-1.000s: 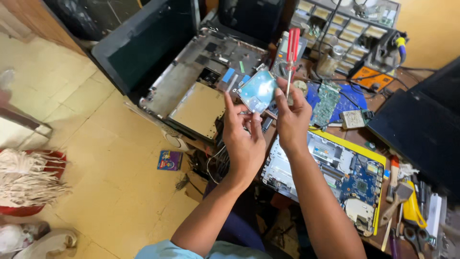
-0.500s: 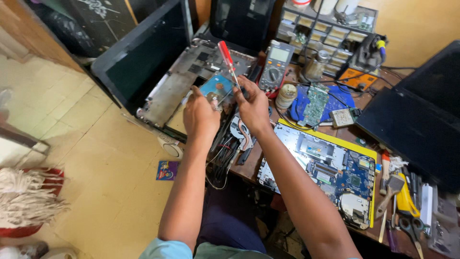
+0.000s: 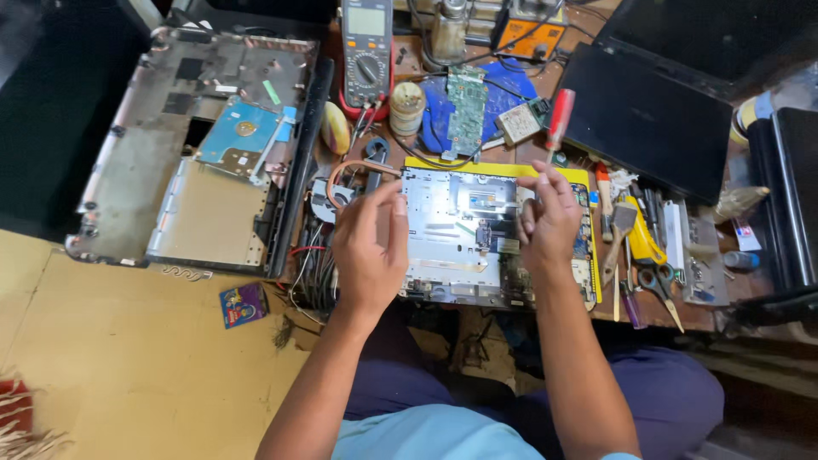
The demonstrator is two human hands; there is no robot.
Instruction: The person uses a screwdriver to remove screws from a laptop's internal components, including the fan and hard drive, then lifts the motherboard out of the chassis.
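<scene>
On a cluttered tabletop (image 3: pixel 767 285), beside an opened laptop shell (image 3: pixel 183 145), a metal-shielded circuit board (image 3: pixel 464 234) lies flat while the left hand (image 3: pixel 371 247) steadies its edge, fingers loosely curled, and the right hand (image 3: pixel 550 217) pinches a red-handled screwdriver (image 3: pixel 560 119).

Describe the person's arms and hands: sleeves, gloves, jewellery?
Both forearms are bare; no sleeve reaches them. The left hand and right hand wear no gloves, and no rings, watch or wristband show. A light blue shirt and dark purple trousers are worn.
</scene>
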